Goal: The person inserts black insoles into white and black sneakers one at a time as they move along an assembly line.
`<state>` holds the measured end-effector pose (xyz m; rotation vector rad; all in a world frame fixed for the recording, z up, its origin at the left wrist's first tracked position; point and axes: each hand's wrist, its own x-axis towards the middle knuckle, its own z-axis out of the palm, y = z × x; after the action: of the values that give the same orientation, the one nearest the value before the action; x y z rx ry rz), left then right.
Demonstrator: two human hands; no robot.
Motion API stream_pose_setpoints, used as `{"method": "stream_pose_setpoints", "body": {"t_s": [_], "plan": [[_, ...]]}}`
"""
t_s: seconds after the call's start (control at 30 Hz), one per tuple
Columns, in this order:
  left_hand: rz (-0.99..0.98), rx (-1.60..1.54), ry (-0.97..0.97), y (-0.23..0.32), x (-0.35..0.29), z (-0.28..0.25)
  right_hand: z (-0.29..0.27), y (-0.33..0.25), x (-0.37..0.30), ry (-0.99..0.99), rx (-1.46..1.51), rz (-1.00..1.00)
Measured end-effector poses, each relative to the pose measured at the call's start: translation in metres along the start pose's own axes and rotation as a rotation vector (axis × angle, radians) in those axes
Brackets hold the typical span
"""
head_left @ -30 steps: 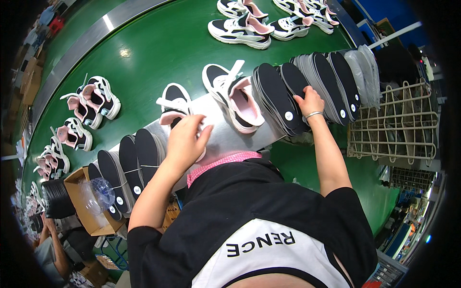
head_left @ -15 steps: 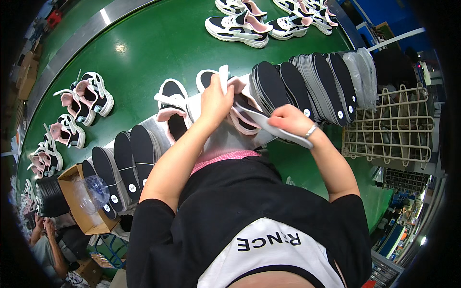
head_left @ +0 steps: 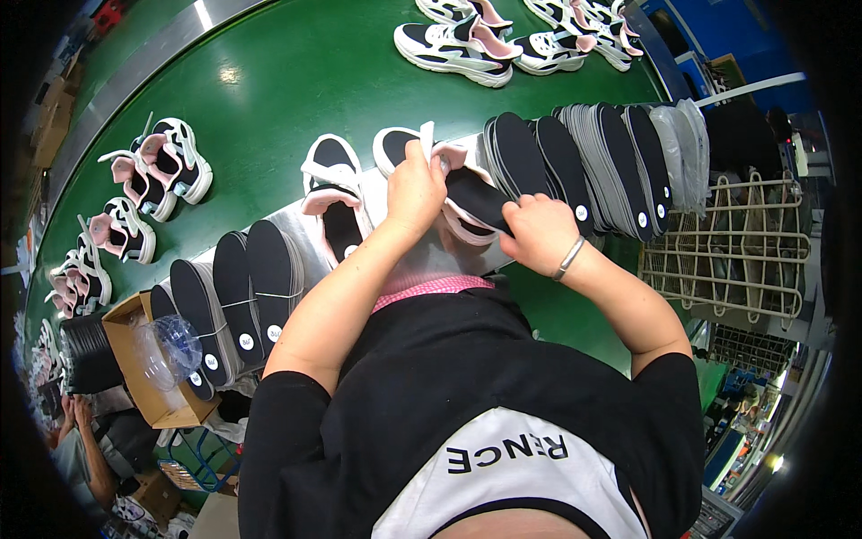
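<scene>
A white, black and pink sneaker (head_left: 470,235) lies on the pale bench strip, toe pointing away from me. My left hand (head_left: 417,193) is closed on its tongue, holding it up. Between the fingers and thumb of my right hand (head_left: 541,235) is the rear end of a black insole (head_left: 479,199). The insole's front part reaches into the shoe's opening, dark face upward; its tip is hidden inside. A matching sneaker (head_left: 334,202) lies just left of my left forearm, with a dark lining visible in it.
Stacked insoles (head_left: 611,166) stand at the right, and tied insole bundles (head_left: 235,296) at the left. More sneakers sit on the green conveyor (head_left: 296,63). A cardboard box (head_left: 148,377) with clear plastic is at left, a wire rack (head_left: 727,247) at right. Another person's arm (head_left: 90,445) shows far left.
My right hand has turned the insole dark side up and lowered its front into the shoe's opening. My left hand stays on the tongue. The whole view has shifted slightly.
</scene>
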<state>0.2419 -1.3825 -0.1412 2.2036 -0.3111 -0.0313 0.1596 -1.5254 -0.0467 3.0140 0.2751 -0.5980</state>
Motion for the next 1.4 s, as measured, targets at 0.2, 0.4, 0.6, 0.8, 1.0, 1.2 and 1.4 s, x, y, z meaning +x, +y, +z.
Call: {"method": "stream_pose_setpoints", "body": {"t_s": [0.2, 0.4, 0.6, 0.8, 1.0, 1.2, 1.4], "plan": [[-0.002, -0.068, -0.027, 0.006, 0.000, 0.000, 0.034, -0.006, 0.052, 0.067, 0.068, -0.174], [-0.031, -0.156, -0.002, -0.004, 0.000, 0.003, 0.041, -0.008, 0.070, -0.073, 0.090, -0.124], [-0.051, -0.211, -0.029, -0.002, 0.003, 0.006, 0.046, -0.003, 0.098, -0.364, 0.032, -0.092], [-0.020, -0.218, -0.029, -0.005, 0.004, 0.008, 0.022, -0.009, 0.101, -0.570, -0.111, -0.301], [-0.101, -0.198, -0.084, -0.003, 0.006, 0.009, 0.040, -0.011, 0.109, -0.495, -0.101, -0.068], [-0.006, -0.161, -0.026, 0.000, 0.006, 0.013, 0.003, -0.008, 0.091, -0.543, -0.161, -0.264], [-0.033, -0.124, -0.033, 0.001, 0.005, 0.014, 0.011, 0.011, 0.068, -0.563, 0.032, -0.213]]}}
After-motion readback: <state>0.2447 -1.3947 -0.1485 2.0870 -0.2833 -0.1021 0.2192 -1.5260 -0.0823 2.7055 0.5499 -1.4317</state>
